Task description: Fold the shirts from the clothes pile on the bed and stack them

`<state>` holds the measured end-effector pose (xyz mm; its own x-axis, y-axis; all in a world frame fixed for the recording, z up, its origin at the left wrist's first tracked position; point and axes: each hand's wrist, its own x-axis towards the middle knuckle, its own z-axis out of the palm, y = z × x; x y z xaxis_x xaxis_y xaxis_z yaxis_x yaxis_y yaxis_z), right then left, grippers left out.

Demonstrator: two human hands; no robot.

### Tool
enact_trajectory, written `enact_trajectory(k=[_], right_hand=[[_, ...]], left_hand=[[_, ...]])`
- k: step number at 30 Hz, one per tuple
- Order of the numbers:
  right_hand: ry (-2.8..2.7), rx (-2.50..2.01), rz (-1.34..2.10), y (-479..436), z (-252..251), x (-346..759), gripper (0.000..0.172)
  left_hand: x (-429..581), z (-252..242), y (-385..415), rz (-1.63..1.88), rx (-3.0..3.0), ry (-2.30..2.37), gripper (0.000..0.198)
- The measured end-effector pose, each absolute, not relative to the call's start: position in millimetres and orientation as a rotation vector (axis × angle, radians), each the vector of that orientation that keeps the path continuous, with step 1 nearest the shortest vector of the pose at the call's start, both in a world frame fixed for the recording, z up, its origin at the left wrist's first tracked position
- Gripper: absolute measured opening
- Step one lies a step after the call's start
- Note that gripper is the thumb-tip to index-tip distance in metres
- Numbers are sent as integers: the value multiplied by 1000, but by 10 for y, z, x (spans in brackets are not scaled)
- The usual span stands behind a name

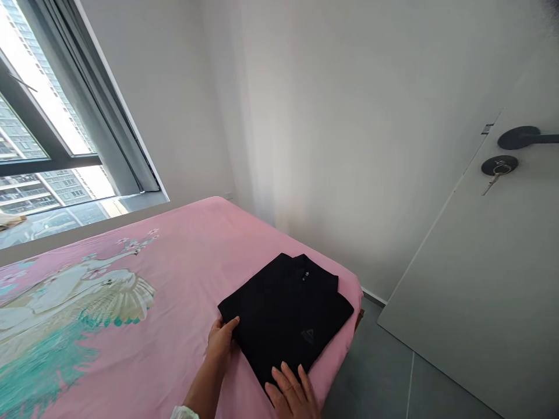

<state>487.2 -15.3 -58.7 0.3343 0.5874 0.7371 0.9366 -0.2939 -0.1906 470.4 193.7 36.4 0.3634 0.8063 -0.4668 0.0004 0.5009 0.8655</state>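
A black folded shirt [286, 314] with a collar and a small chest logo lies near the corner of a bed covered in a pink sheet [174, 273]. My left hand [222, 340] rests at the shirt's left edge, fingers curled against the fabric's side. My right hand [292, 393] lies flat on the shirt's near corner with fingers stretched out and apart. Neither hand lifts the shirt; it sits flat on the sheet.
The sheet carries a large white and teal bird print [65, 308] on the left. A window [48, 139] is behind the bed. A white door [489, 279] with a black handle [522, 137] and key stands open at right, over grey floor tiles [384, 378].
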Motion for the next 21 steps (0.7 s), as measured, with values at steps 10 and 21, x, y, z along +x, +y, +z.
enact_trajectory(k=[10,21], right_hand=[[-1474,-2059,-366,-291,-278,5073,50],[-1556,-2157,60,-258,367,4882,52]], left_hand=[[4357,420,1264,430,918,1000,74],[4136,295,1204,641,1358,1150,71]])
